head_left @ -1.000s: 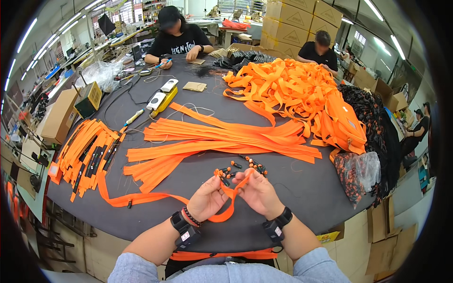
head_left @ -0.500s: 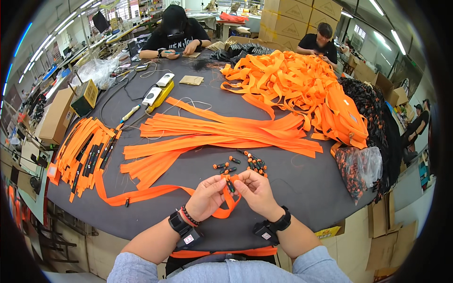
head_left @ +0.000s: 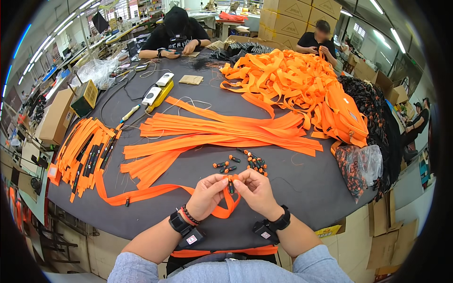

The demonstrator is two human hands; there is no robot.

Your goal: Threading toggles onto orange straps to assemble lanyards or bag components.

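Near the front of the dark table, my left hand [head_left: 206,195] and my right hand [head_left: 258,191] meet, thumbs and fingertips pinched together. Between them is the end of an orange fabric strap [head_left: 151,192], with a small black pull [head_left: 231,187] hanging at it. How the pull joins the strap is hidden by my fingers. Below my hands the strap forms a loop, then runs left across the table. A second black pull [head_left: 127,202] lies against the strap's lower edge. Just beyond my fingertips lies a small pile of black pulls [head_left: 256,162] with orange ends.
Long orange strips [head_left: 226,134] lie across the table's middle. Behind them rises an orange strap heap [head_left: 283,75]. Bundled orange strips with black bands [head_left: 87,155] lie left; a clear bag of pulls [head_left: 351,172] sits right. Two co-workers sit across the table, near a yellow-and-white power strip [head_left: 160,94].
The black pull between my fingers has swung from a slant to nearly upright. My hands have barely moved. At the far right, a co-worker has lifted their head and hands.
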